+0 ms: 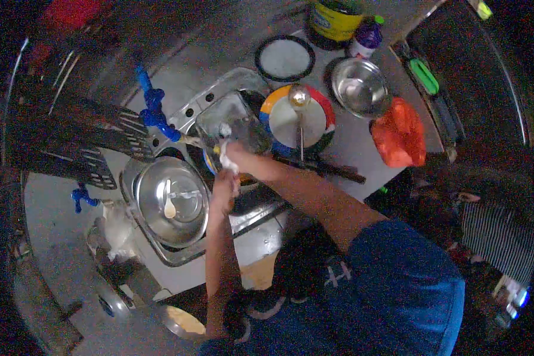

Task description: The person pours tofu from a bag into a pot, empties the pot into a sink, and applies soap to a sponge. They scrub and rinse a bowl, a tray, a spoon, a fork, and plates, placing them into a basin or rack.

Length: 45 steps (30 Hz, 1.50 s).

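Observation:
My left hand and my right hand meet over the sink, close under the tip of a blue-piped faucet. Both hands look closed, around something white and wet that could be suds or a cloth. A bit of yellow shows beside it. Just past my hands, a clear rectangular container is tilted in the basin, with a white patch inside. Part of a plate with a coloured rim lies below my hands, mostly covered by them.
Left of my hands sits a large steel bowl holding a pale spoon. To the right are a colourful-rimmed plate with a ladle across it, a steel basin, an orange bag, a purple bottle and a yellow bucket.

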Each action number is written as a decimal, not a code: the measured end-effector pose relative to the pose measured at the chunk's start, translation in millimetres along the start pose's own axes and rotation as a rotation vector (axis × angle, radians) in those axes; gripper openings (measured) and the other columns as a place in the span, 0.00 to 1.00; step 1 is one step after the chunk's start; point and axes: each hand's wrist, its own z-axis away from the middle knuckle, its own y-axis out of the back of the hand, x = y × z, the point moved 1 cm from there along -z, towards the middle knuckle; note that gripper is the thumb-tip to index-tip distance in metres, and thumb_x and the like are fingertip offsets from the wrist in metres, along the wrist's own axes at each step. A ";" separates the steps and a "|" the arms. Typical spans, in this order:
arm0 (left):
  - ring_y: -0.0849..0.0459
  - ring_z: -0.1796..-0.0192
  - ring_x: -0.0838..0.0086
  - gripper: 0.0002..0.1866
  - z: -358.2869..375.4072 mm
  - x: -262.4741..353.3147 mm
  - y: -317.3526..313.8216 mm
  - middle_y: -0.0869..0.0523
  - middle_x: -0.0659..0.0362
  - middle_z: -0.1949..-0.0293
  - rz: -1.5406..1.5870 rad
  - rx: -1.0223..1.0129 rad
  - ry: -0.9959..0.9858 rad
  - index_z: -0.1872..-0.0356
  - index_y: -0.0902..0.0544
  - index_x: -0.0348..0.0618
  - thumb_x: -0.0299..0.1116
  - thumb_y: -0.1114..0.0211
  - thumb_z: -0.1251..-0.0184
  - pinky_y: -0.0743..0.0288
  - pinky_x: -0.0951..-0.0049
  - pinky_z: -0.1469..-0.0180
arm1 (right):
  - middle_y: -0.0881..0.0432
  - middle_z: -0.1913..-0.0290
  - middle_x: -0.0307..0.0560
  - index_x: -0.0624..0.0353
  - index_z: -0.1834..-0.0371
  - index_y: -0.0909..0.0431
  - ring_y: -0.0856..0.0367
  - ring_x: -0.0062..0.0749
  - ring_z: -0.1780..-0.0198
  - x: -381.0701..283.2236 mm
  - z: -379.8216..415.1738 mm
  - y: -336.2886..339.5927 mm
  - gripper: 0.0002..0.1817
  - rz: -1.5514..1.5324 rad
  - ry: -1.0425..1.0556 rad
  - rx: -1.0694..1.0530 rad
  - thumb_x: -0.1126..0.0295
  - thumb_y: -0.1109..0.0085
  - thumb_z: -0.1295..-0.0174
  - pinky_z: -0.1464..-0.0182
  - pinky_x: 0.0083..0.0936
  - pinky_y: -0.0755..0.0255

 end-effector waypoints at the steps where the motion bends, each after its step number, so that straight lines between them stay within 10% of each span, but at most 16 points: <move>1: 0.35 0.84 0.83 0.01 -4.2 -7.6 6.2 0.32 0.66 0.81 0.006 0.012 -0.018 0.74 0.30 0.47 0.29 0.48 0.46 0.45 0.86 0.87 | 0.24 0.72 0.50 0.54 0.66 0.26 0.26 0.42 0.73 3.1 -1.9 5.3 0.14 0.288 0.259 0.046 0.61 0.61 0.46 0.72 0.36 0.32; 4: 0.34 0.80 0.83 0.03 -24.6 -49.9 72.8 0.33 0.67 0.82 0.041 0.005 -0.128 0.75 0.29 0.47 0.32 0.49 0.46 0.39 0.83 0.81 | 0.24 0.66 0.54 0.54 0.62 0.26 0.25 0.45 0.64 17.3 -22.4 51.0 0.14 1.025 0.515 0.107 0.63 0.56 0.50 0.66 0.35 0.31; 5: 0.34 0.80 0.83 0.04 2.8 -26.8 68.8 0.33 0.67 0.83 0.213 0.084 0.010 0.76 0.28 0.47 0.32 0.50 0.46 0.39 0.82 0.80 | 0.25 0.65 0.55 0.56 0.62 0.26 0.26 0.45 0.62 15.9 -42.1 84.7 0.15 1.186 0.247 0.077 0.61 0.55 0.50 0.65 0.35 0.31; 7: 0.35 0.83 0.81 0.07 -4.1 -51.5 115.0 0.34 0.66 0.85 0.286 0.292 0.012 0.76 0.28 0.46 0.35 0.51 0.45 0.40 0.80 0.82 | 0.27 0.62 0.58 0.61 0.59 0.31 0.28 0.50 0.61 -27.3 -6.1 124.3 0.20 1.037 0.349 0.376 0.58 0.53 0.50 0.59 0.38 0.33; 13: 0.27 0.76 0.72 0.06 -39.7 -125.8 208.3 0.27 0.61 0.78 -1.660 0.277 -0.864 0.73 0.29 0.41 0.32 0.50 0.45 0.33 0.72 0.76 | 0.28 0.58 0.59 0.59 0.54 0.34 0.29 0.51 0.57 -65.6 47.3 196.8 0.30 1.212 0.653 0.421 0.51 0.44 0.57 0.55 0.39 0.34; 17: 0.26 0.74 0.66 0.09 -70.0 -163.8 205.9 0.24 0.54 0.75 -0.538 0.439 -0.655 0.70 0.28 0.38 0.33 0.49 0.46 0.31 0.68 0.73 | 0.28 0.57 0.57 0.59 0.54 0.33 0.29 0.48 0.56 -40.3 26.0 222.3 0.32 1.530 0.657 0.480 0.52 0.39 0.62 0.55 0.37 0.34; 20: 0.24 0.75 0.67 0.14 -99.8 -165.2 256.7 0.22 0.52 0.73 -1.380 0.631 -0.805 0.72 0.26 0.38 0.41 0.44 0.51 0.31 0.66 0.73 | 0.26 0.61 0.54 0.60 0.58 0.31 0.27 0.45 0.60 -43.4 17.2 232.8 0.29 1.364 0.549 0.424 0.56 0.38 0.63 0.57 0.35 0.33; 21: 0.24 0.70 0.51 0.18 -63.2 -110.8 186.0 0.23 0.44 0.73 -1.518 0.703 -0.352 0.62 0.28 0.36 0.42 0.49 0.43 0.30 0.61 0.68 | 0.25 0.62 0.53 0.60 0.59 0.30 0.27 0.43 0.61 -47.3 18.2 232.1 0.27 1.249 0.490 0.372 0.58 0.39 0.63 0.58 0.34 0.33; 22: 0.23 0.65 0.55 0.17 -47.5 -72.4 136.4 0.22 0.47 0.70 -0.713 0.833 -0.184 0.63 0.27 0.37 0.43 0.50 0.42 0.30 0.62 0.67 | 0.25 0.64 0.53 0.61 0.60 0.29 0.26 0.42 0.62 -51.8 21.1 226.9 0.25 1.131 0.430 0.319 0.59 0.39 0.63 0.60 0.34 0.33; 23: 0.24 0.65 0.58 0.16 -70.6 -92.8 114.8 0.21 0.50 0.70 -0.451 0.847 -0.571 0.65 0.26 0.38 0.42 0.51 0.41 0.30 0.64 0.65 | 0.24 0.65 0.52 0.61 0.62 0.29 0.25 0.41 0.64 -53.3 26.7 220.9 0.23 1.009 0.363 0.266 0.61 0.40 0.62 0.61 0.33 0.32; 25: 0.24 0.62 0.70 0.18 -14.8 -30.2 -8.6 0.22 0.53 0.65 -0.290 0.214 -0.403 0.60 0.27 0.40 0.44 0.50 0.41 0.32 0.73 0.61 | 0.23 0.68 0.51 0.62 0.64 0.28 0.25 0.40 0.66 -56.9 43.4 203.7 0.21 0.884 0.448 0.198 0.63 0.41 0.62 0.63 0.33 0.32; 26: 0.26 0.61 0.76 0.21 -32.2 -55.2 -35.8 0.25 0.54 0.62 -0.637 0.182 -0.493 0.58 0.28 0.39 0.47 0.50 0.41 0.31 0.75 0.63 | 0.23 0.68 0.51 0.62 0.64 0.28 0.24 0.40 0.67 -60.0 55.8 185.5 0.20 0.878 0.600 0.181 0.63 0.42 0.61 0.64 0.33 0.32; 28: 0.26 0.63 0.75 0.21 -18.2 -24.5 -109.1 0.25 0.55 0.65 -0.173 0.074 -0.249 0.58 0.27 0.41 0.49 0.53 0.41 0.30 0.74 0.65 | 0.23 0.68 0.50 0.62 0.65 0.27 0.24 0.39 0.68 -71.4 68.6 160.2 0.19 0.983 0.629 0.071 0.63 0.43 0.60 0.64 0.32 0.32; 33: 0.26 0.77 0.76 0.14 -60.8 -6.9 -86.5 0.22 0.60 0.76 0.124 -0.023 -0.007 0.61 0.26 0.42 0.39 0.52 0.40 0.32 0.75 0.77 | 0.26 0.60 0.54 0.59 0.59 0.29 0.27 0.37 0.58 -128.9 71.7 136.1 0.23 0.969 0.209 -0.330 0.55 0.48 0.54 0.60 0.30 0.33; 39: 0.29 0.80 0.77 0.08 -66.5 39.9 -17.2 0.22 0.59 0.77 0.297 0.091 -0.114 0.64 0.29 0.40 0.32 0.50 0.42 0.35 0.78 0.80 | 0.28 0.58 0.57 0.61 0.53 0.37 0.28 0.41 0.56 -165.6 -148.1 236.8 0.25 1.362 0.861 0.540 0.54 0.53 0.49 0.59 0.31 0.33; 45: 0.33 0.84 0.79 0.06 -48.3 71.5 5.0 0.31 0.63 0.82 -0.056 0.035 -0.114 0.72 0.30 0.41 0.33 0.46 0.44 0.41 0.80 0.83 | 0.25 0.66 0.53 0.59 0.67 0.29 0.25 0.41 0.62 -137.9 -261.9 305.8 0.12 1.954 0.929 0.273 0.63 0.54 0.51 0.64 0.34 0.31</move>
